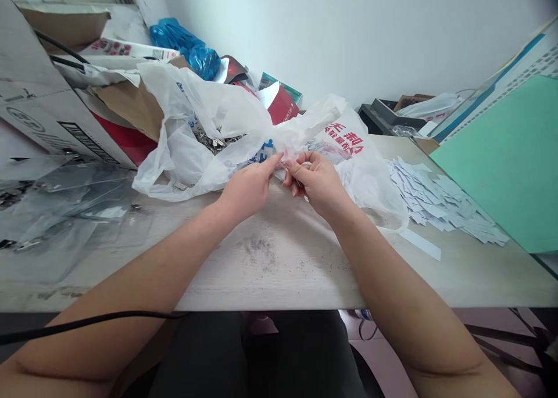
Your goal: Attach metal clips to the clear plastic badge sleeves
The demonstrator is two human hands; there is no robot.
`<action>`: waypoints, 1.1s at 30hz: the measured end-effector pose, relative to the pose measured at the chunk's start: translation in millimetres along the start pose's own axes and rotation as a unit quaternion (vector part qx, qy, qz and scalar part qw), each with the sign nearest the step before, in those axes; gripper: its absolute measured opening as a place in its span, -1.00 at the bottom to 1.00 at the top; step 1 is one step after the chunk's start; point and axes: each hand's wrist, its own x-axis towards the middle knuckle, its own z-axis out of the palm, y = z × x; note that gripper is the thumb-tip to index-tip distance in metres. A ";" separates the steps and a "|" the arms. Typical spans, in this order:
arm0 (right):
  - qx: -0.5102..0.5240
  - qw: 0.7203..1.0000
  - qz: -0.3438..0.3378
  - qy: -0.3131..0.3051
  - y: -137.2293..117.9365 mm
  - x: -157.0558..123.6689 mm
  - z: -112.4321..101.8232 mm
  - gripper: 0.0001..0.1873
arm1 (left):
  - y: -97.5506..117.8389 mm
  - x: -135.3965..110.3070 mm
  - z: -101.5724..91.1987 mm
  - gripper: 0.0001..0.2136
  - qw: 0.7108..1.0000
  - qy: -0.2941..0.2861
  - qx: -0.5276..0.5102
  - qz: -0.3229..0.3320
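At the middle of the worktop [288, 270], both hands are raised together around a small metal piece [284, 164], just in front of a white plastic bag [204, 136]. The right hand [316, 183] is narrow, with thumb and fingers closed on the piece. The left hand [246, 192] is narrow too, its fingers together and pointing toward the piece, with the tips at or on it (whether they grip it, I cannot tell).

Position of piece: between the hands, nearer the right, and forward of both wrists. Long axis hard to read (small, partly behind fingers); it seems to run roughly left to right across the body.

Bag lies bunched just beyond the hands, with a heap of metal bits [213, 142] showing in its opening. To the right of the hands lies a pile of pale paper slips [440, 203], with one loose strip [421, 244] just apart from it. A green board [501, 165] stands past the slips at the far right. To the left are a cardboard box [43, 96] and a clear plastic sheet [65, 206]. A blue plastic bag [185, 48] sits well back. Dark specks [257, 250] dust the worktop between the forearms.
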 end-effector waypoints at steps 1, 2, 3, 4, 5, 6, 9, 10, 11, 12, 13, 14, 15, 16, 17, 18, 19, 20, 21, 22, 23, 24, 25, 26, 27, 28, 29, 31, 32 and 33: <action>0.009 1.000 -0.016 -0.001 1.9 1.0 1.1 -0.20 | -0.5 -0.2 -0.1 -0.32 1.000 0.001 -0.002 0.003; 0.015 0.999 -0.030 -0.003 4.0 2.3 1.8 -0.19 | -0.9 -0.6 -0.2 -0.29 1.000 0.002 -0.009 0.008; 0.017 0.999 -0.042 -0.005 6.2 3.6 2.0 -0.19 | -1.1 -1.2 0.0 -0.26 1.000 0.002 -0.021 0.013; 0.017 0.998 -0.052 -0.008 8.2 4.9 1.8 -0.19 | -1.4 -1.8 0.5 -0.25 0.999 0.002 -0.037 0.017; 0.016 0.998 -0.059 -0.010 9.9 6.0 1.4 -0.20 | -1.6 -2.3 1.4 -0.24 0.998 0.001 -0.059 0.022; 0.014 0.998 -0.065 -0.014 11.2 6.8 0.9 -0.21 | -2.0 -2.7 2.7 -0.23 0.996 0.002 -0.088 0.026; 0.013 0.997 -0.076 -0.021 12.2 7.1 -0.5 -0.22 | -2.8 -2.2 8.9 -0.26 0.973 0.001 -0.227 0.041; 0.014 0.997 -0.077 -0.024 11.8 6.7 -0.7 -0.22 | -2.9 -1.5 11.2 -0.29 0.958 0.000 -0.283 0.044; 0.013 0.997 -0.076 -0.027 11.1 6.2 -0.7 -0.21 | -2.9 -0.7 13.3 -0.33 0.940 0.001 -0.337 0.047; 0.013 0.997 -0.075 -0.031 10.2 5.6 -0.5 -0.21 | -2.9 0.3 15.1 -0.38 0.923 0.005 -0.382 0.048; 0.013 0.997 -0.074 -0.034 9.3 5.0 -0.2 -0.20 | -2.9 1.2 16.4 -0.43 0.907 0.011 -0.417 0.047; 0.013 0.997 -0.072 -0.037 8.2 4.4 0.2 -0.20 | -3.0 2.0 17.3 -0.45 0.896 0.017 -0.442 0.043; 0.013 0.997 -0.070 -0.037 7.2 3.9 0.7 -0.20 | -3.2 2.7 17.8 -0.46 0.888 0.021 -0.458 0.040; 0.013 0.997 -0.067 -0.033 6.1 3.5 1.2 -0.19 | -3.5 3.1 18.0 -0.45 0.882 0.019 -0.469 0.037; 0.011 0.998 -0.062 -0.027 5.2 3.1 1.5 -0.18 | -3.8 3.4 18.0 -0.43 0.880 0.011 -0.474 0.035; 0.009 0.998 -0.056 -0.018 4.3 2.8 1.8 -0.17 | -4.1 3.5 17.9 -0.41 0.881 0.002 -0.473 0.036; 0.007 0.999 -0.050 -0.009 3.5 2.6 1.9 -0.16 | -4.3 3.4 17.7 -0.38 0.884 -0.006 -0.466 0.040; 0.007 0.999 -0.045 -0.001 2.8 2.3 1.8 -0.15 | -4.5 3.4 17.4 -0.37 0.888 -0.010 -0.457 0.047; 0.010 0.999 -0.041 0.006 2.3 2.1 1.6 -0.16 | -4.6 3.3 17.0 -0.35 0.894 -0.010 -0.446 0.053; 0.015 0.999 -0.038 0.009 1.8 1.8 1.1 -0.19 | -4.6 3.3 16.6 -0.34 0.898 -0.008 -0.435 0.056; 0.022 0.999 -0.034 0.012 1.3 1.6 0.6 -0.23 | -4.7 3.4 16.1 -0.33 0.902 -0.008 -0.429 0.056; 0.031 0.999 -0.029 0.013 0.9 1.4 0.0 -0.30 | -4.7 3.5 15.6 -0.33 0.903 -0.010 -0.425 0.054; 0.039 0.999 -0.022 0.015 0.3 1.3 -0.6 -0.37 | -4.8 3.7 15.1 -0.33 0.904 -0.014 -0.425 0.050; 0.046 0.999 -0.014 0.017 -0.2 1.3 -1.2 -0.43 | -5.0 3.9 14.8 -0.33 0.903 -0.016 -0.427 0.045; 0.052 0.998 -0.007 0.018 -0.8 1.4 -1.7 -0.48 | -5.2 4.1 14.6 -0.33 0.902 -0.017 -0.430 0.039; 0.056 0.998 0.000 0.017 -1.5 1.7 -2.1 -0.51 | -5.6 4.2 14.6 -0.33 0.901 -0.016 -0.433 0.030; 0.059 0.998 0.005 0.015 -2.1 2.1 -2.3 -0.52 | -6.0 4.2 14.7 -0.32 0.900 -0.013 -0.435 0.020; 0.062 0.998 0.012 0.007 -3.1 3.2 -2.5 -0.53 | -6.9 3.9 15.2 -0.33 0.903 -0.005 -0.429 -0.005; 0.064 0.998 0.015 0.005 -3.4 3.7 -2.4 -0.53 | -7.1 3.7 15.3 -0.35 0.907 -0.001 -0.420 -0.013; 0.066 0.998 0.017 0.003 -3.6 4.3 -2.3 -0.52 | -7.1 3.4 15.1 -0.39 0.914 0.004 -0.406 -0.014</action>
